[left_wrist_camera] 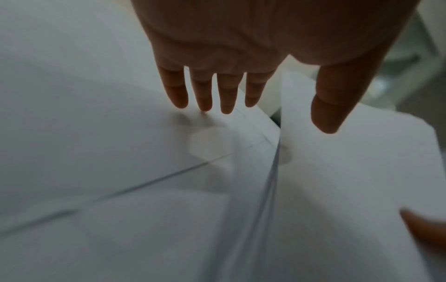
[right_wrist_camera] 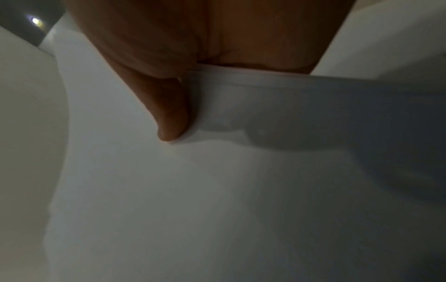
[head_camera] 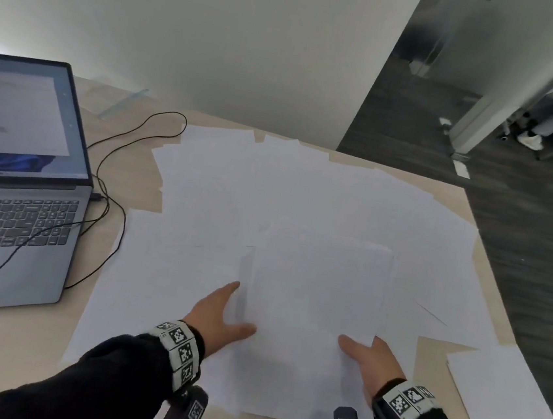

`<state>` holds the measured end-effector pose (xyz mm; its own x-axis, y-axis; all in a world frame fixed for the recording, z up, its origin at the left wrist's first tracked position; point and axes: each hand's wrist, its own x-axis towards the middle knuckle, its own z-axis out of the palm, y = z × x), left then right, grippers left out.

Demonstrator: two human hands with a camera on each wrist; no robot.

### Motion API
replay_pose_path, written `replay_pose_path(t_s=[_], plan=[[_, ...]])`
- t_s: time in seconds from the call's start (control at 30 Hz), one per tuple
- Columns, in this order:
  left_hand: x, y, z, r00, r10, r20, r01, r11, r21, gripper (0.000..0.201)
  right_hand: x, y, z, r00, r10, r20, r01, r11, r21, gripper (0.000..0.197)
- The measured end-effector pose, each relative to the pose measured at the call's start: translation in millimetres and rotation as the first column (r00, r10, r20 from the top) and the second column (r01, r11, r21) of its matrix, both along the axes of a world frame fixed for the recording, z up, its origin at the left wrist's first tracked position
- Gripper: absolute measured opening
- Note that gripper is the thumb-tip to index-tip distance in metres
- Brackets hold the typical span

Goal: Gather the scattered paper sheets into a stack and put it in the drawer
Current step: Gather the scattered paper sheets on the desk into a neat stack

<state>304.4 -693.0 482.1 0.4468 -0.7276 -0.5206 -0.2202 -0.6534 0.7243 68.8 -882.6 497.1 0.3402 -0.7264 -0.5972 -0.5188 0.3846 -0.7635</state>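
Observation:
Several white paper sheets (head_camera: 236,188) lie scattered and overlapping across the beige table (head_camera: 141,188). In front of me a partial paper stack (head_camera: 317,299) is held above them. My left hand (head_camera: 223,313) lies along the stack's left edge. Its fingers (left_wrist_camera: 226,95) are straight over the loose sheets, and its thumb (left_wrist_camera: 333,106) is over the top sheet (left_wrist_camera: 350,181). My right hand (head_camera: 369,355) pinches the stack's near right corner: the thumb (right_wrist_camera: 169,114) presses on top of the stack (right_wrist_camera: 217,190), and the fingers are hidden beneath it. No drawer is in view.
An open grey laptop (head_camera: 24,162) stands at the left, with a black cable (head_camera: 108,205) looping beside the sheets. The table's right edge (head_camera: 488,259) drops to dark floor. One sheet (head_camera: 504,397) lies apart at the near right corner.

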Motion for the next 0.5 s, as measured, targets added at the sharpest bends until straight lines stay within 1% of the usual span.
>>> replay_pose_path(t_s=[0.03, 0.07, 0.1, 0.13, 0.17, 0.2, 0.23, 0.27, 0.3, 0.33, 0.4, 0.47, 0.5], plan=[[1, -10, 6, 0.983, 0.078, -0.167, -0.093, 0.992, -0.085, 0.093, 0, -1, 9, 0.999, -0.008, 0.034, 0.008, 1.000, 0.012, 0.010], [1, -21, 14, 0.946, 0.118, -0.303, -0.174, 0.971, -0.164, 0.084, 1, -3, 18, 0.997, -0.016, 0.078, 0.015, 1.000, 0.018, 0.013], [0, -31, 23, 0.915, 0.142, -0.379, -0.237, 0.947, -0.219, 0.067, 3, -5, 28, 0.993, -0.016, 0.121, 0.014, 1.000, 0.012, 0.016], [-1, -41, 36, 0.893, 0.166, -0.419, -0.295, 0.918, -0.265, 0.048, 4, -6, 39, 0.986, -0.018, 0.165, 0.019, 1.000, -0.006, 0.021], [-3, -51, 48, 0.886, 0.187, -0.425, -0.337, 0.889, -0.311, 0.034, 5, -9, 48, 0.975, -0.022, 0.222, 0.029, 0.999, -0.026, 0.030], [-5, -59, 58, 0.879, 0.205, -0.431, -0.375, 0.855, -0.358, 0.025, 5, -12, 57, 0.957, -0.031, 0.289, 0.043, 0.998, -0.038, 0.039], [-6, -65, 65, 0.876, 0.205, -0.438, -0.395, 0.824, -0.406, 0.022, 4, -16, 63, 0.932, -0.046, 0.359, 0.067, 0.997, -0.046, 0.044], [-8, -70, 69, 0.868, 0.200, -0.454, -0.415, 0.794, -0.444, 0.023, 3, -20, 68, 0.911, -0.050, 0.409, 0.084, 0.994, -0.067, 0.042], [-10, -73, 71, 0.869, 0.182, -0.460, -0.413, 0.779, -0.472, 0.027, 0, -24, 71, 0.905, -0.040, 0.424, 0.090, 0.991, -0.097, 0.035], [-14, -76, 71, 0.872, 0.167, -0.460, -0.405, 0.774, -0.487, 0.032, -4, -27, 73, 0.916, -0.014, 0.402, 0.074, 0.988, -0.134, 0.032], [-23, -79, 60, 0.885, 0.144, -0.442, -0.361, 0.811, -0.459, 0.040, -12, -31, 67, 0.954, 0.068, 0.292, -0.015, 0.983, -0.181, 0.033], [-34, -82, 49, 0.894, 0.124, -0.432, -0.313, 0.860, -0.402, 0.048, -21, -32, 56, 0.970, 0.163, 0.182, -0.133, 0.977, -0.167, 0.033], [-39, -85, 44, 0.896, 0.124, -0.426, -0.304, 0.872, -0.385, 0.053, -23, -33, 51, 0.971, 0.198, 0.137, -0.175, 0.971, -0.162, 0.030]])
